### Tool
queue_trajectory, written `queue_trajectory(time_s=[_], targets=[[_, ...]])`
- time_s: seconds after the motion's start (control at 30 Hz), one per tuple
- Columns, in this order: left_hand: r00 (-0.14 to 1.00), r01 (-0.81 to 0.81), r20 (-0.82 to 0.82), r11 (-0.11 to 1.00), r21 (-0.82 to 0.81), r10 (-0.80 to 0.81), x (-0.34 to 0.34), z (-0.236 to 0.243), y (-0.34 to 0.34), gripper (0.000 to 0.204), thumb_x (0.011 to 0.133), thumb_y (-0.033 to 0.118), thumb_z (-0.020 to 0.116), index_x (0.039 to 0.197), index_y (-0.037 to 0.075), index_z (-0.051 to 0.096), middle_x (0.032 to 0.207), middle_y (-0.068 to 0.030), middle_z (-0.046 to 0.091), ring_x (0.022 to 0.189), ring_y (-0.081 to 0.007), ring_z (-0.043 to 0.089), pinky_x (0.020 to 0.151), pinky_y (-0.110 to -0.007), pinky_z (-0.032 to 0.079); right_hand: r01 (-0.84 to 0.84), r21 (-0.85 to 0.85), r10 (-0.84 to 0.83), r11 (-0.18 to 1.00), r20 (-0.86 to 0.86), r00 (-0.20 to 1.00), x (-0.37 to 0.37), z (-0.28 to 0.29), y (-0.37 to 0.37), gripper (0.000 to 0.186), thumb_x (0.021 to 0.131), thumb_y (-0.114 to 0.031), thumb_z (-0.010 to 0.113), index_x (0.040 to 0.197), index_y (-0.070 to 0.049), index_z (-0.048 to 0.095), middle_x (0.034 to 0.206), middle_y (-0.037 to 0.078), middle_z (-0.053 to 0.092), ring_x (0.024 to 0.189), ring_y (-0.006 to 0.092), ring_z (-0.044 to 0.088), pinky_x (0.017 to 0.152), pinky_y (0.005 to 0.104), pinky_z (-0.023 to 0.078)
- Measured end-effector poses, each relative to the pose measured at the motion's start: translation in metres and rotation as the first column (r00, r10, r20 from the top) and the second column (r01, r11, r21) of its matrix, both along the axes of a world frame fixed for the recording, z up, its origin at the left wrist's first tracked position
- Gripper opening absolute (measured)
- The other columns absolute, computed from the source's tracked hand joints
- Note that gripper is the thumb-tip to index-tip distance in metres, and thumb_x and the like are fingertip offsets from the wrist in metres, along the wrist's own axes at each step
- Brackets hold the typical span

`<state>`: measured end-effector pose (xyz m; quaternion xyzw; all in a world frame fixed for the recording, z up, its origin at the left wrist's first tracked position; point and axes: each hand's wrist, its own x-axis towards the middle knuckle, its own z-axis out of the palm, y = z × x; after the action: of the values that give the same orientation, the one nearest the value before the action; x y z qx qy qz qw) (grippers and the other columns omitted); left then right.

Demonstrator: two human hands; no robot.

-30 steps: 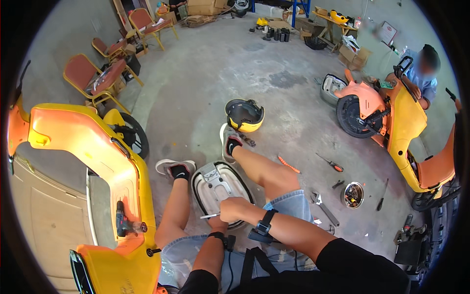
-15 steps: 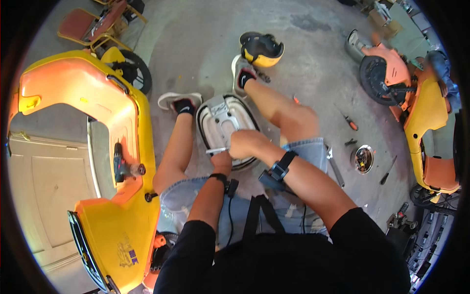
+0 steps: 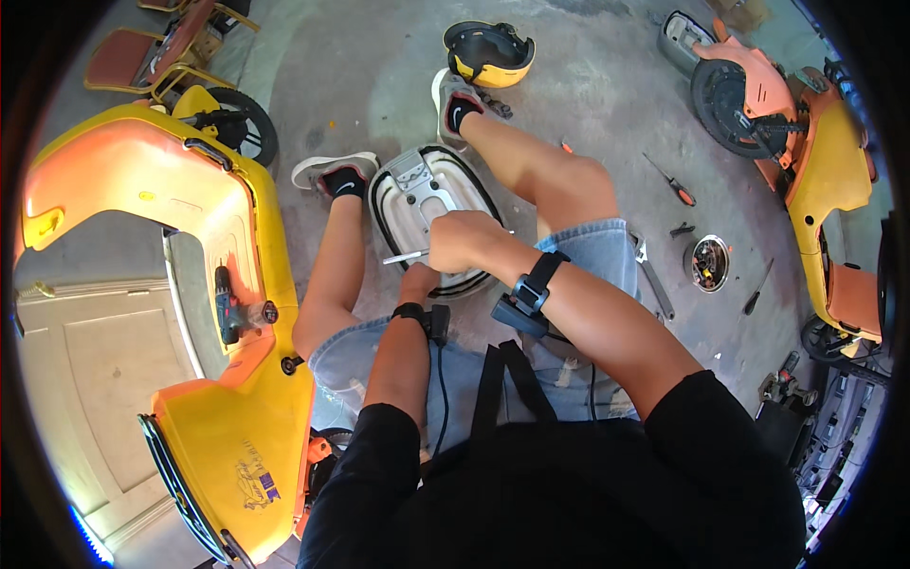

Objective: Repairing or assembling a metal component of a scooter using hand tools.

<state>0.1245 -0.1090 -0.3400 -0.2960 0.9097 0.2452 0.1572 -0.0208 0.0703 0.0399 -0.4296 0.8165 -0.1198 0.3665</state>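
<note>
I sit on the concrete floor with a white oval plastic cover [image 3: 417,194], rimmed by a black seal, lying between my legs. My right hand [image 3: 460,240] is closed around a slim metal tool [image 3: 406,257] whose tip points left over the cover's near edge. My left hand [image 3: 418,281] rests just below it at the cover's near rim, mostly hidden by the right hand; whether it grips anything I cannot tell. Both wrists carry black bands.
A yellow scooter body [image 3: 204,284] with a cordless drill [image 3: 230,308] on it stands at my left. A yellow helmet [image 3: 488,49], a red-handled screwdriver [image 3: 671,182], a wrench [image 3: 654,280], a bowl of small parts [image 3: 709,263] and another scooter [image 3: 806,161] lie ahead and right.
The view has tilted downward and closer to my lap. My hands stay on the cover's near edge with the tool, hardly shifted.
</note>
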Motion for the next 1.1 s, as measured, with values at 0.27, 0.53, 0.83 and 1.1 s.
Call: queue_trajectory(time_s=[0.27,0.53,0.83,1.1], targets=[[0.659,-0.739,0.487,0.376,0.559,0.573,-0.011,-0.018,0.017,0.034,0.081,0.024,0.055,0.114,0.015,0.059,0.113,-0.0148,0.062,0.105,-0.0318,0.059,0.083,-0.042,0.048,0.032,0.017,-0.031,0.999,-0.008,0.999,-0.013,-0.018,0.003,0.029,0.071,-0.015,0.054,0.09,0.001,0.068,0.092,0.023,0.066,0.089,0.0348,0.065,0.076,0.0409,0.051],[0.98,-0.01,0.196,0.998,-0.058,0.021,-0.052,0.095,0.088,0.033,0.084,0.024,0.052,0.11,0.003,0.052,0.103,-0.0204,0.065,0.101,-0.0344,0.062,0.084,-0.042,0.049,0.084,0.085,-0.083,0.993,-0.019,0.996,-0.032,-0.026,0.02,0.031,0.071,-0.014,0.052,0.093,0.003,0.067,0.095,0.025,0.065,0.091,0.036,0.065,0.079,0.0414,0.051],[0.956,0.053,0.294,0.991,-0.124,-0.014,-0.044,0.098,0.075,0.026,0.084,0.026,0.054,0.097,0.01,0.069,0.105,-0.0136,0.067,0.099,-0.0308,0.063,0.082,-0.041,0.05,0.06,0.034,-0.058,0.998,-0.056,0.997,-0.021,-0.022,0.006,0.033,0.072,-0.014,0.05,0.095,0.003,0.067,0.095,0.026,0.065,0.091,0.0373,0.064,0.08,0.0417,0.05],[0.959,-0.178,0.219,0.984,-0.025,0.179,-0.04,0.11,0.085,0.042,0.083,0.04,0.053,0.095,0.002,0.069,0.097,-0.0187,0.067,0.093,-0.0332,0.064,0.079,-0.04,0.051,0.144,0.042,-0.142,0.989,-0.051,0.989,-0.022,-0.026,0.012,0.03,0.072,-0.014,0.051,0.09,0.003,0.068,0.095,0.025,0.065,0.091,0.0376,0.064,0.08,0.0422,0.051]])
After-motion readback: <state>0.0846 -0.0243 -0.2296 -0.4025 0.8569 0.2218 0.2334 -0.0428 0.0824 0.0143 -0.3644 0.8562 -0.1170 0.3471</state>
